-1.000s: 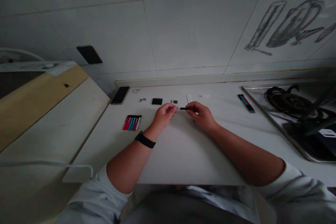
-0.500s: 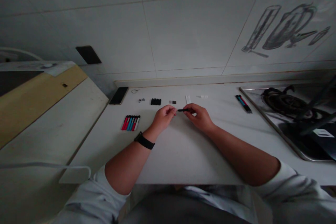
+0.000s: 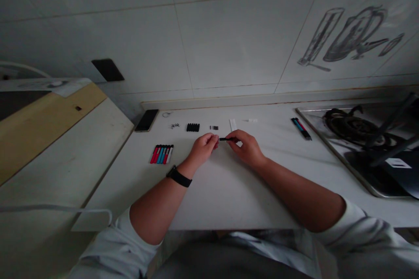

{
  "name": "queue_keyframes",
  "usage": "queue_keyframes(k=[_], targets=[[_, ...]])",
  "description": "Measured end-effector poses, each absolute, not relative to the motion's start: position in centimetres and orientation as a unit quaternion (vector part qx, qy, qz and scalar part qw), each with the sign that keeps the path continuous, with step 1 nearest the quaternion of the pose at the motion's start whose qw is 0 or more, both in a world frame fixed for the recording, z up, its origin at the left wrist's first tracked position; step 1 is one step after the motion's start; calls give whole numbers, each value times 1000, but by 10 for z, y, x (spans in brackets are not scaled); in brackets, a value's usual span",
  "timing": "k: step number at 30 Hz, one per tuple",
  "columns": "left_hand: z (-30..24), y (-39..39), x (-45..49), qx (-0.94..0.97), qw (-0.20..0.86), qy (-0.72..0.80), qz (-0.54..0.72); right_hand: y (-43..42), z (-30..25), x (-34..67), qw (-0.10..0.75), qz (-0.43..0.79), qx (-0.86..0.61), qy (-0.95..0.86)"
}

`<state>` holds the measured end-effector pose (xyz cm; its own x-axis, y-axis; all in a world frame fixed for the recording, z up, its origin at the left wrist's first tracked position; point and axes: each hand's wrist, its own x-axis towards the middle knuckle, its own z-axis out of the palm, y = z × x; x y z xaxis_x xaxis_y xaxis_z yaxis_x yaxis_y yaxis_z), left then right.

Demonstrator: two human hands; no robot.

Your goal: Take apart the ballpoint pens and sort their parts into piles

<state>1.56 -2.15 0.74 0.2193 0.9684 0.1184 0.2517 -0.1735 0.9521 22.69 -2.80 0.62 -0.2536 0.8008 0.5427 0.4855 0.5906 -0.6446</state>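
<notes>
In front of me, over the middle of the white counter, my left hand (image 3: 203, 147) and my right hand (image 3: 246, 147) meet at a thin black pen-like piece (image 3: 225, 139). Left fingers are closed at its left end and hide that tip. The right end sits pinched between my right thumb and fingers. Just beyond the hands lie small dark pieces (image 3: 214, 127), thin white sticks (image 3: 232, 124) and tiny white parts (image 3: 253, 120). A row of black cap-like parts (image 3: 193, 127) is further left, beside small metal bits (image 3: 175, 126). Red, blue and white pen-like barrels (image 3: 162, 154) lie left of my left hand.
A phone (image 3: 146, 120) and a small ring (image 3: 166, 114) lie at the back left. Toward the right are dark pens with coloured parts (image 3: 301, 129), next to a gas stove (image 3: 347, 128). A tiled wall (image 3: 229, 43) rises behind; a white cabinet (image 3: 65, 157) stands left.
The view has shifted slightly. Both hands keep hold of the black piece, and its light left tip, which showed before, is now mostly hidden at my left fingers.
</notes>
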Motion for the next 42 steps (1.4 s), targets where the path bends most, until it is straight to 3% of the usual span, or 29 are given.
queue_keyframes(k=[11, 23, 42], targets=[[5, -19, 16, 650, 412, 444, 459, -26, 8, 229, 407, 198, -454, -768], [4, -19, 14, 680, 336, 448, 474, -27, 6, 227, 416, 203, -428, -776], [8, -21, 14, 688, 314, 460, 465, -27, 10, 229, 408, 194, -416, -789]])
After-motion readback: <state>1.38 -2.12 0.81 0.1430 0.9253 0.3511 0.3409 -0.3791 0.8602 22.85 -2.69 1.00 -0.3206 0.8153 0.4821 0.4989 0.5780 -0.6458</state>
